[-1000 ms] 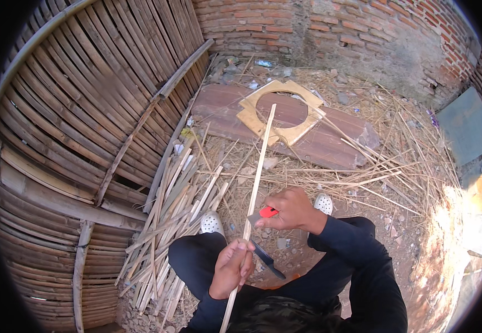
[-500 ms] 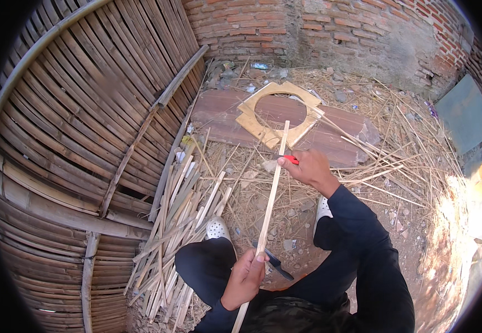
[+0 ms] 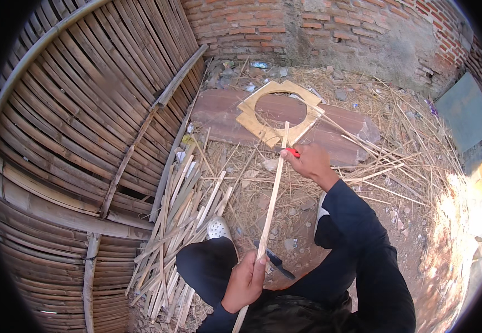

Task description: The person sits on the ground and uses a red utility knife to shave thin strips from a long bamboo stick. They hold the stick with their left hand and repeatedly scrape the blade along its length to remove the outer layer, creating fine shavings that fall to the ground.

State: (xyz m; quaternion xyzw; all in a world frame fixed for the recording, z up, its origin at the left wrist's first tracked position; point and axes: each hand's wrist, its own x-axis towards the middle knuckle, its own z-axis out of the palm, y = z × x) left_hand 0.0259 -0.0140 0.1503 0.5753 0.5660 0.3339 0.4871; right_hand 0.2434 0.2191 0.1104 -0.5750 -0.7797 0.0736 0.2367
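A long pale bamboo strip (image 3: 272, 202) slants from my lap toward the far side. My left hand (image 3: 246, 281) is closed around its near part. Farther up, my right hand (image 3: 310, 162) grips a small red-handled knife (image 3: 292, 151), with the blade end against the strip and the thumb pressed onto it. The blade itself is mostly hidden. Just beyond, the strip's far tip reaches in front of a yellowish wooden frame (image 3: 245, 123) with a round hole. A larger dark knife (image 3: 277, 262) lies between my legs, partly behind the strip.
Many cut bamboo strips (image 3: 168, 238) are piled by my left foot. The wooden frame rests on a brown board (image 3: 218, 108) amid shavings and thin sticks (image 3: 413, 150). A slatted bamboo wall (image 3: 80, 116) stands at the left, a brick wall (image 3: 241, 28) at the back.
My right hand and the red-handled knife have slid slightly up the strip, toward its far tip. My left hand stays almost where it was.
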